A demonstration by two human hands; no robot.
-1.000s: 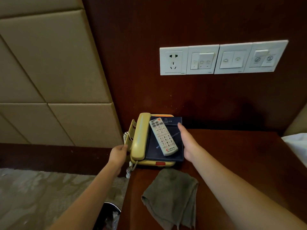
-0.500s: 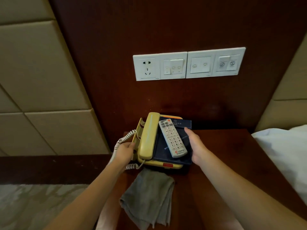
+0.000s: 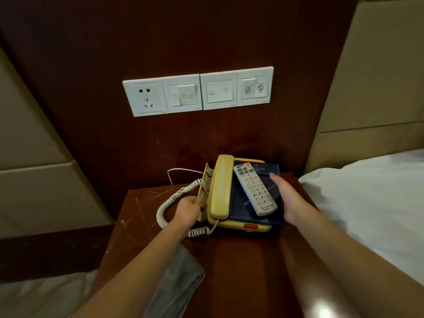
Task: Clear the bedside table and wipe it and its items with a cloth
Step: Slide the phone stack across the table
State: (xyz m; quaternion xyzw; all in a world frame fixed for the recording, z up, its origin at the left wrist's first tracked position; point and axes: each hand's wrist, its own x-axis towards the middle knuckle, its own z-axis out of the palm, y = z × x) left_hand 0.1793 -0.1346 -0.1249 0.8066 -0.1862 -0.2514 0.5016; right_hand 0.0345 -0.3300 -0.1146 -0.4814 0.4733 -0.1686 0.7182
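1. Carrying everything, one wooden surface [image 3: 146,216] stands by the bed [image 3: 367,203].
2. One grey cloth [image 3: 179,283] lies front left.
3. One yellow telephone [image 3: 220,189] at back bears one blue folder [image 3: 241,210] and one remote [image 3: 254,190].
4. Two hands flank it: left hand [image 3: 188,211] grips its side, right hand [image 3: 289,203] flat, fingers straight.

The back middle of the counter [image 3: 247,260] is taken up by the telephone [image 3: 220,187], set close to the wall panel [image 3: 183,143]. Its left flank is fenced by the coiled cord [image 3: 164,204]; the right edge is hemmed by the bed [image 3: 367,203]. Bare wood is left in front, except where the cloth [image 3: 181,281] lies front-left.
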